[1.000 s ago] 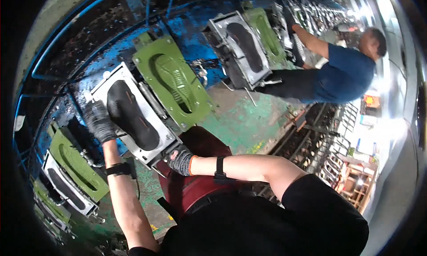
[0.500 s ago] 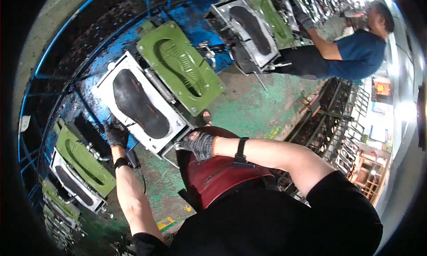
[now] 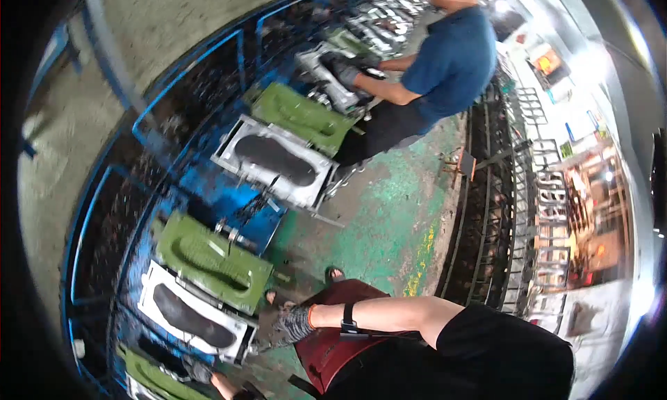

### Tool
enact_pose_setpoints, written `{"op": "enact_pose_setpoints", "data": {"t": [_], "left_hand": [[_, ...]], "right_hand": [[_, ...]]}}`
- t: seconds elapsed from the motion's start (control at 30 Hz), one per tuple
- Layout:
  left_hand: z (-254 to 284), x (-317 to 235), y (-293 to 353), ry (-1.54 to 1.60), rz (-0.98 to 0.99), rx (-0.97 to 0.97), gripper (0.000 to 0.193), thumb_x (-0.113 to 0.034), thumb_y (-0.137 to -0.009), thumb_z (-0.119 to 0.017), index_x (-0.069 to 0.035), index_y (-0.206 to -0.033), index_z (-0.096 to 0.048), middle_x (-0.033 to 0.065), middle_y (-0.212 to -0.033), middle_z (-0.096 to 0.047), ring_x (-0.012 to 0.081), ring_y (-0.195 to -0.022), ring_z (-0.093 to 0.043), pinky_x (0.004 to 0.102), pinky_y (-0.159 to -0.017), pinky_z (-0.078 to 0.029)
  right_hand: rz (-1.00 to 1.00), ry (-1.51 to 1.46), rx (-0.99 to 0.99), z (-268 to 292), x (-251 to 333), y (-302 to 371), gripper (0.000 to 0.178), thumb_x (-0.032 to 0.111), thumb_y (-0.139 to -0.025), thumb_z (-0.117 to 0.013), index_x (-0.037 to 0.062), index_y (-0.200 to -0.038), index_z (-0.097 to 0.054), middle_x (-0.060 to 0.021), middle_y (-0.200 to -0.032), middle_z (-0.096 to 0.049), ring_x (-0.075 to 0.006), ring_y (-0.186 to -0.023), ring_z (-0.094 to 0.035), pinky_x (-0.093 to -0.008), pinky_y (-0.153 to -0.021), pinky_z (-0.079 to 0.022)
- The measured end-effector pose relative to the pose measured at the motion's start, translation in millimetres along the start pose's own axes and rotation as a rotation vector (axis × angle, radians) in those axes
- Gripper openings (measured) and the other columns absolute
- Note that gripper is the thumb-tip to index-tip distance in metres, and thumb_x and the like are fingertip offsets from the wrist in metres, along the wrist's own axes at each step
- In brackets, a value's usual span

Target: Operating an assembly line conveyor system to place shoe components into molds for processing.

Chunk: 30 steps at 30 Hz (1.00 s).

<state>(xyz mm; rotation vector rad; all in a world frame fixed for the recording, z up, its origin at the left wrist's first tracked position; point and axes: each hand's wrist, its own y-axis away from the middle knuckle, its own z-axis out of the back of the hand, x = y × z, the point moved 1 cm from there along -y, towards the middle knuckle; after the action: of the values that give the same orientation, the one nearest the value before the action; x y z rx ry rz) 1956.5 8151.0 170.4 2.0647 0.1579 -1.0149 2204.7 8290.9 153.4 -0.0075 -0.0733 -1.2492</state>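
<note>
At the lower left, the left hand [image 3: 198, 371] sits at the frame's bottom edge in a dark glove, just below the near corner of a grey metal mold [image 3: 194, 318] that lies open with a black sole-shaped insert [image 3: 184, 316] in its cavity. Only the back of that hand shows, so I cannot tell whether its fingers are spread or closed. The mold's long axis runs from upper left to lower right, and its lower right corner points toward the right hand [image 3: 292, 325]. That hand, in a grey knit glove with an orange cuff, reaches leftward and is at the mold's corner; its fingers look curled together at the metal edge, though blur keeps me from saying whether they pinch anything. The left hand is about as near as the right, at the mold's lower edge; the insert lies up and to the left of the right fingers.

Hinged above the mold stands its green lid [image 3: 212, 261], tilted open, with the same sole shape pressed into it. Further along the blue rack [image 3: 160, 150], a second grey mold [image 3: 274, 160] and green lid [image 3: 302, 115] repeat the pair. Beyond these, a co-worker in a blue shirt [image 3: 451, 59] bends over a third mold, gloved hands on it. A green painted floor [image 3: 389, 212] runs between, and metal shelving [image 3: 556, 219] fills the right, too blurred to read its contents.
</note>
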Motion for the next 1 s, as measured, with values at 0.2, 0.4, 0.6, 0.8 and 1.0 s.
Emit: {"op": "enact_pose_setpoints", "data": {"t": [0.2,0.4,0.6,0.8,1.0], "left_hand": [[-199,-29,26,-0.972,-0.301,-0.14,0.059,-0.054,-0.097,-0.043,-0.007,-0.13,-0.055,0.0121,-0.136,-0.056,0.0312,-0.126,-0.05,0.0427,-0.11,-0.037],[-459,78,-60,-0.451,-0.236,0.265,0.028,-0.027,-0.093,-0.05,-0.009,-0.104,-0.068,0.0115,-0.113,-0.069,0.0314,-0.107,-0.062,0.0433,-0.095,-0.049],[-766,243,-91,-2.053,0.026,0.93,0.057,-0.055,-0.093,-0.048,-0.012,-0.129,-0.06,0.0175,-0.137,-0.055,0.0352,-0.129,-0.049,0.0449,-0.113,-0.033],[-982,341,-120,-2.193,-0.094,1.301,0.053,-0.047,-0.094,-0.046,-0.016,-0.135,-0.056,0.018,-0.136,-0.055,0.0377,-0.127,-0.051,0.0448,-0.107,-0.041],[-1199,424,-200,-1.995,0.007,1.403,0.055,-0.047,-0.094,-0.049,-0.013,-0.136,-0.055,0.0202,-0.137,-0.054,0.0379,-0.123,-0.054,0.0437,-0.105,-0.042]], "right_hand": [[-0.652,-0.746,0.066,166,-166,259,0.044,0.042,-0.086,-0.057,0.01,-0.115,-0.067,-0.0193,-0.113,-0.068,-0.0375,-0.104,-0.064,-0.0474,-0.09,-0.051],[-1.365,-0.96,0.11,84,-172,534,0.048,0.046,-0.084,-0.062,0.0065,-0.11,-0.065,-0.0205,-0.108,-0.067,-0.0409,-0.107,-0.061,-0.0489,-0.09,-0.049],[-1.51,-1.16,0.054,67,-143,749,0.05,0.05,-0.083,-0.06,0.0051,-0.104,-0.068,-0.0222,-0.105,-0.067,-0.0415,-0.103,-0.063,-0.0485,-0.087,-0.05],[-1.696,-1.254,0.084,23,-159,918,0.049,0.05,-0.082,-0.06,0.0059,-0.099,-0.072,-0.0211,-0.102,-0.069,-0.0398,-0.098,-0.065,-0.0473,-0.084,-0.051],[-1.763,-1.215,0.07,11,-279,1068,0.048,0.049,-0.084,-0.057,0.0066,-0.099,-0.072,-0.0204,-0.101,-0.069,-0.0397,-0.098,-0.065,-0.0478,-0.085,-0.051]]}}
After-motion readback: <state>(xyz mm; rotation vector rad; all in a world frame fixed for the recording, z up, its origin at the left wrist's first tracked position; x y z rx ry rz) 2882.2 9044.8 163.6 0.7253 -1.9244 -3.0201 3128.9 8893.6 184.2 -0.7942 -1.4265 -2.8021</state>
